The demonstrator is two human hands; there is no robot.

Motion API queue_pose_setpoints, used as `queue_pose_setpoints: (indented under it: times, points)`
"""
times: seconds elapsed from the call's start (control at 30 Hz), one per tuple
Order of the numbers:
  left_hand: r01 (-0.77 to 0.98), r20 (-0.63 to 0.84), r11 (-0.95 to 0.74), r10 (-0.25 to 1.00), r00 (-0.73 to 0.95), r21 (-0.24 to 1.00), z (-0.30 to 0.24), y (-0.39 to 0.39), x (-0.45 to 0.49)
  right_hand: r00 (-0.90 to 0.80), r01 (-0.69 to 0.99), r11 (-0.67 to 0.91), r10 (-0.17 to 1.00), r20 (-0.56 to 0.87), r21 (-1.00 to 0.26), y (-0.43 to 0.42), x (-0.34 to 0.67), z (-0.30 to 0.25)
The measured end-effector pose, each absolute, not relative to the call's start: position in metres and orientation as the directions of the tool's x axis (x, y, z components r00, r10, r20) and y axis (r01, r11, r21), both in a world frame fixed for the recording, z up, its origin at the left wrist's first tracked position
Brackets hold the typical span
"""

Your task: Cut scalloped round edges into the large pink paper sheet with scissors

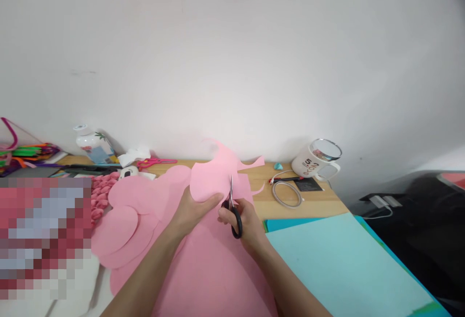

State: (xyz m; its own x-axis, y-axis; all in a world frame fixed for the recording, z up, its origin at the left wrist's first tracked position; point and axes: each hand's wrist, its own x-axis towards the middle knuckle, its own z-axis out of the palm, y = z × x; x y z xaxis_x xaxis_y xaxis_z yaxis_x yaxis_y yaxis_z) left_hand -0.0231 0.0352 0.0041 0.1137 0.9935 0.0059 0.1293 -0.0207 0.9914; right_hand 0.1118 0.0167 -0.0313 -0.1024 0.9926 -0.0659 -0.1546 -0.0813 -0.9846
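Note:
My left hand [198, 205] is closed on the near left edge of a piece of pink paper [209, 181], its thumb lying on top. In my right hand [247, 222] is a pair of scissors [237, 220] with black handles, blades pointing up and away from me. The blades meet the pink paper at its right side, and curling offcuts [251, 163] hang off beyond them. Below both hands lies a large pink sheet [218, 273]. Several rounded pink paper pieces [116, 232] overlap to the left of my left forearm.
Light blue sheets [327, 259] lie at the right. A white mug [308, 162], a coiled cable [286, 196] and a dark card [308, 184] sit behind them. Along the wall at left are pink scissors [156, 162], a white bottle [94, 145] and colourful craft sticks [27, 151].

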Motion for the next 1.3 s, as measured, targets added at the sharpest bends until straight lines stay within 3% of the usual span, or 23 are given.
queue_pose_setpoints:
  times: [0.87, 1.13, 1.3]
  points:
    - [0.142, 0.019, -0.028, 0.997, 0.069, 0.989, 0.0033, 0.0377, -0.0242, -0.191, -0.186, -0.053, 0.981, -0.017, -0.981, 0.0171, 0.1129, -0.0292]
    - [0.164, -0.005, -0.012, 0.994, 0.106, 0.986, 0.0125, 0.0346, -0.0237, -0.154, -0.014, -0.035, 0.988, -0.032, -0.999, 0.0183, 0.1157, -0.0283]
    - [0.150, 0.015, -0.031, 0.994, 0.109, 0.988, 0.0090, 0.0354, -0.0243, -0.154, 0.009, -0.033, 0.988, -0.034, -0.999, 0.0188, 0.1164, -0.0305]
